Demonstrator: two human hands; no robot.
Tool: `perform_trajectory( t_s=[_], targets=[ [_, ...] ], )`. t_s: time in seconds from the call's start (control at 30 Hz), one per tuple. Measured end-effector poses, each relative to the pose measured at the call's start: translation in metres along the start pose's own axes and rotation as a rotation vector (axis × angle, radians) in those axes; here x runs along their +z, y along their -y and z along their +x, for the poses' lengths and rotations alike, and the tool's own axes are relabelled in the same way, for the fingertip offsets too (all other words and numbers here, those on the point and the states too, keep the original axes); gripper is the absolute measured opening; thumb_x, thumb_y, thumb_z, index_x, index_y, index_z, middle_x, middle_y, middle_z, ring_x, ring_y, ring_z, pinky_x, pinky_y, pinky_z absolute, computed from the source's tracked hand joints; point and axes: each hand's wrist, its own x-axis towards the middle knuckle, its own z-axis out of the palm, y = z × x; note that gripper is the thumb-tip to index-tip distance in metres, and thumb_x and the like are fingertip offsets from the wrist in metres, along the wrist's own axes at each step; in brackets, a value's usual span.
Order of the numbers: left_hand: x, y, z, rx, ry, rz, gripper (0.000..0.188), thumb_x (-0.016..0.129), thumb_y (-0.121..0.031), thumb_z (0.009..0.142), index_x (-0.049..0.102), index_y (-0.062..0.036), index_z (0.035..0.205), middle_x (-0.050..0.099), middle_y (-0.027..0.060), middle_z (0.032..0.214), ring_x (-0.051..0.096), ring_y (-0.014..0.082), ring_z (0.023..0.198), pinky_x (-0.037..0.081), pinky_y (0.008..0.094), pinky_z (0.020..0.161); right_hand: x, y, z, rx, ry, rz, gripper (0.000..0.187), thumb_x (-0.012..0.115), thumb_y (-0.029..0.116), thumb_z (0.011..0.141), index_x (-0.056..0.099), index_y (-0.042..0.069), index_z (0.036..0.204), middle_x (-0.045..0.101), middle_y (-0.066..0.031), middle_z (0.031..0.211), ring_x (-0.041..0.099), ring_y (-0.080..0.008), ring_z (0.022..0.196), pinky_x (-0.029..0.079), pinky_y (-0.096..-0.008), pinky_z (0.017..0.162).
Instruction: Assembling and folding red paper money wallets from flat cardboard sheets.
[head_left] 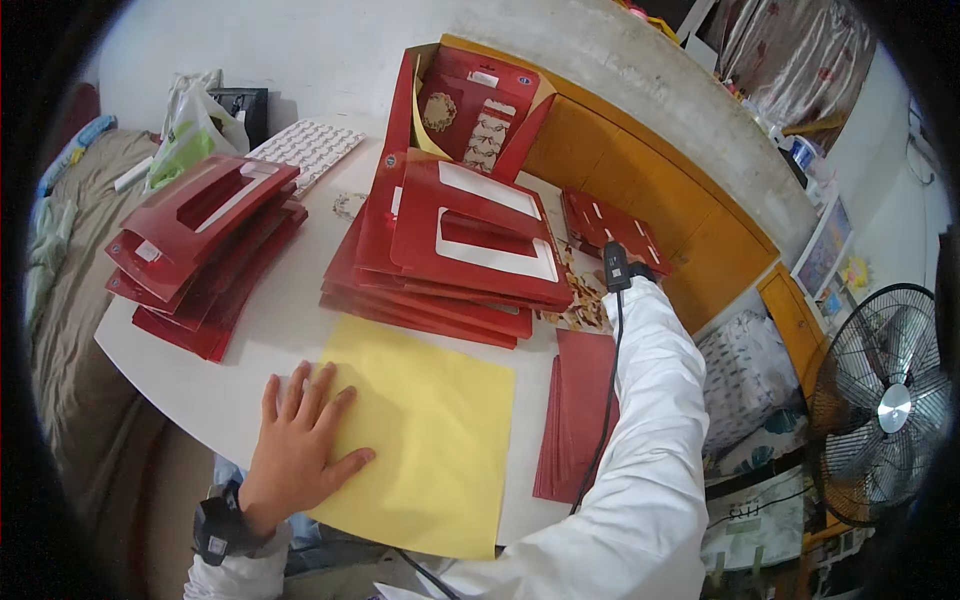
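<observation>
My left hand (pixel 305 440) lies flat with its fingers spread on the left edge of a yellow sheet (pixel 430 430) at the table's near edge. My right arm in a white sleeve reaches forward to the far right. There my right hand (pixel 632 264) is mostly hidden behind a black wrist device and its cable. It is nearest to a stack of small dark red cards (pixel 600 222) and some loose brown and gold cut-out pieces (pixel 583 295). Its fingers do not show. Beside that forearm lie red paper strips (pixel 577 415), fanned a little.
Large red die-cut card sheets (pixel 410 225) with window openings form a pile mid-table. More such sheets (pixel 180 215) lie at the left. Behind stands an open red box (pixel 400 115). A patterned white sheet (pixel 310 145) lies near a plastic bag (pixel 200 130). A fan (pixel 893 410) stands right.
</observation>
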Motion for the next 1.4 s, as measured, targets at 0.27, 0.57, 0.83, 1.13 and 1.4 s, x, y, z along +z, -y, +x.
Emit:
perform_trajectory(
  t_s=[0.27,0.57,0.83,1.13,1.4],
  targets=[
    [0.001,0.002,0.005,-0.021,0.034,0.000,0.065,0.061,-0.048,0.081,0.048,-0.0069,0.129,0.035,0.0209,0.142,0.026,0.0418,0.135,0.013,0.0583,0.110,-0.020,0.019,0.000,-0.039,0.117,0.009,0.049,0.048,0.043,0.090,0.049,0.015,0.130,0.050,-0.0078,0.136,0.048,-0.0253,0.124,0.041,-0.0493,0.092],
    [0.004,0.006,0.000,0.027,-0.023,-0.035,0.064,0.057,-0.052,0.084,0.050,-0.0054,0.128,0.039,0.0211,0.140,0.029,0.0425,0.133,0.014,0.0597,0.109,-0.166,-0.014,-0.093,0.190,-0.458,0.236,0.025,0.049,0.019,0.090,0.063,0.011,0.109,0.063,-0.0105,0.105,0.062,-0.0286,0.098,0.051,-0.0440,0.076],
    [0.011,0.009,0.001,0.082,-0.039,-0.057,0.068,0.055,-0.055,0.085,0.049,-0.0051,0.131,0.036,0.0228,0.142,0.027,0.0439,0.134,0.013,0.0599,0.109,-0.225,-0.075,-0.160,0.160,-0.873,0.420,0.022,0.055,0.009,0.085,0.064,0.002,0.105,0.063,-0.0173,0.099,0.060,-0.0343,0.095,0.049,-0.0404,0.083],
    [0.013,0.017,0.004,0.025,-0.248,-0.432,0.051,0.051,-0.041,0.092,0.050,-0.0040,0.128,0.039,0.0212,0.141,0.033,0.0385,0.132,0.023,0.0501,0.109,-0.377,0.000,-0.280,0.234,-1.229,0.644,0.044,0.058,0.005,0.088,0.049,0.006,0.131,0.063,-0.0159,0.104,0.061,-0.0321,0.095,0.049,-0.0365,0.080],
    [-0.034,0.031,-0.026,0.209,-0.743,-0.814,0.061,0.072,-0.009,0.077,0.042,0.0001,0.130,0.047,0.0199,0.129,0.048,0.0323,0.118,0.036,0.0389,0.101,-0.448,0.160,-0.358,-0.716,-1.295,0.146,0.037,0.066,0.000,0.073,0.056,0.007,0.108,0.062,-0.0123,0.101,0.062,-0.0242,0.083,0.050,-0.0357,0.073]
  ],
)
